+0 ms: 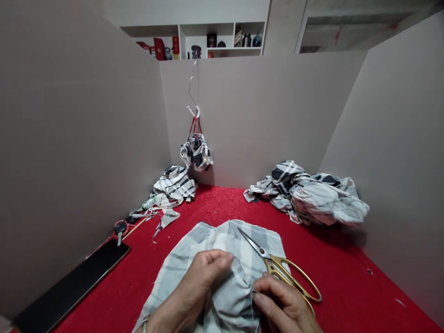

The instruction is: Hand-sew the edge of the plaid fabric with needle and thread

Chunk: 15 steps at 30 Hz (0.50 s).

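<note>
A grey and white plaid cloth piece [222, 240] lies on the red table [333, 277] in front of me. My left hand [197, 286] rests on the cloth with fingers curled, pinching a fold of it. My right hand [284, 307] is closed in a pinch at the cloth's bunched right edge, where a thin thread hangs. Gold-handled scissors [277, 266] lie shut on the cloth just beyond my right hand, blades pointing away to the left.
A heap of plaid fabric [312, 194] sits at the back right, another pile [173, 187] at the back left, and a bundle [196, 155] hangs from a hook. A black phone [76, 282] lies at the left. Beige partition walls enclose the table.
</note>
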### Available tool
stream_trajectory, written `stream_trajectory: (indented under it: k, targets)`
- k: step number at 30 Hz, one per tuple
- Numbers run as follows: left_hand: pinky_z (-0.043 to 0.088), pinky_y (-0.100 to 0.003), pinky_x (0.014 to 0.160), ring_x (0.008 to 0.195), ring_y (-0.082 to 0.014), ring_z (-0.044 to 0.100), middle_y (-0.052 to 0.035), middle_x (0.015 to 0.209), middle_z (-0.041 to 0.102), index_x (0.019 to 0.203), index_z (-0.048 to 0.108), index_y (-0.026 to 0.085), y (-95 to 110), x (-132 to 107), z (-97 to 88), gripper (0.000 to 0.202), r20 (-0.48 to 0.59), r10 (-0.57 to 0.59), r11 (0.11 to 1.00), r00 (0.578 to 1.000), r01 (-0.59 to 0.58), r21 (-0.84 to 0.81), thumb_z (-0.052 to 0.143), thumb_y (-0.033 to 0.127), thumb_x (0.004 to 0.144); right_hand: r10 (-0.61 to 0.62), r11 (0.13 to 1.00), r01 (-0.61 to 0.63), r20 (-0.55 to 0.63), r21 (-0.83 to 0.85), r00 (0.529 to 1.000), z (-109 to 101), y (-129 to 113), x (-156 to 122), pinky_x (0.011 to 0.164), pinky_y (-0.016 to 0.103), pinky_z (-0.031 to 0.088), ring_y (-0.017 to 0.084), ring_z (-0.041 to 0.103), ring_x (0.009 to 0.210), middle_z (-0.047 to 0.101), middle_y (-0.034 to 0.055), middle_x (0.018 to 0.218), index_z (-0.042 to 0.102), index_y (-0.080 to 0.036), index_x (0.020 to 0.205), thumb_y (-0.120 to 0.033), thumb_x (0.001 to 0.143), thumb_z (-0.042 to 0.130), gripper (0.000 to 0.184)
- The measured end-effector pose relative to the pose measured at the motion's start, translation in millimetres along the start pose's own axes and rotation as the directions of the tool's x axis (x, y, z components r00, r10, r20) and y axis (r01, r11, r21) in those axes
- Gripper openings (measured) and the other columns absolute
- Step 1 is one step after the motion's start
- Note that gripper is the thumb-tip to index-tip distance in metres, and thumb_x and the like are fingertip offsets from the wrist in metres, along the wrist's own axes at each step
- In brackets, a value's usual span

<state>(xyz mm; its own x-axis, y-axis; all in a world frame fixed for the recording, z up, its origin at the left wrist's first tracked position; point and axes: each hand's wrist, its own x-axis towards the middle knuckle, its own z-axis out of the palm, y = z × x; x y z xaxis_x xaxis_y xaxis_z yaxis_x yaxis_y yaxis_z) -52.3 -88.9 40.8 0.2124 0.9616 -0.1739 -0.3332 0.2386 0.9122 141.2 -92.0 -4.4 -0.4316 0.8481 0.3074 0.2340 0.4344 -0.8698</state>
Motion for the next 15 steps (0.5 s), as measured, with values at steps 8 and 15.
stream_trajectory:
  k: [8,15]
  targets:
    - [0.034,-0.019,0.050,0.050,-0.0074,0.044,-0.0003,0.057,0.055,0.067,0.066,0.008,1,-2,-0.7,0.019,0.111,-0.084,0.990,0.990,0.070,0.126,0.074,0.024,0.061,0.016,1.000,-0.016,0.008,-0.014,1.000,-2,-9,1,0.065,0.027,0.040,0.018,0.054,0.069,0.057,0.0024,0.071,0.063,-0.020,0.079,-0.033,0.088,0.048,0.022]
    - [0.033,-0.018,0.048,0.048,-0.0068,0.042,0.0006,0.054,0.054,0.063,0.064,0.008,-1,-1,-1.1,0.022,0.104,-0.105,0.991,0.989,0.095,0.093,0.074,0.028,0.062,-0.034,0.999,0.033,-0.020,-0.039,0.999,-3,-16,0,0.067,0.025,0.040,0.017,0.054,0.069,0.057,0.0006,0.071,0.063,-0.021,0.081,-0.029,0.088,0.047,0.019]
